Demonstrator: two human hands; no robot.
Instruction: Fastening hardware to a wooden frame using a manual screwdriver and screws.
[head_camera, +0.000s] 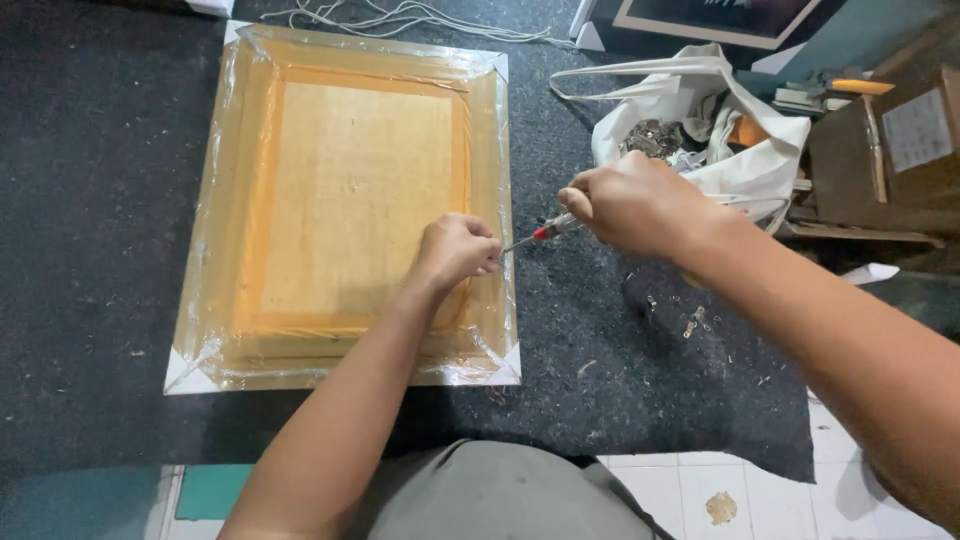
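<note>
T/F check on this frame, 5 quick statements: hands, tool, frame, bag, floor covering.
1. The right hand holds a screwdriver with its tip pointed toward the left hand. True.
2. The picture frame lies bare, with no wrapping. False: clear plastic film covers it, with white protectors on its corners.
3. The left hand rests as a fist at the frame's right edge. True.
4. The white bag lies on top of the frame. False: it lies to the right of the frame, on the dark mat.
5. The frame lies directly on white tiles. False: it lies on the dark mat; tiles show only at the bottom.
</note>
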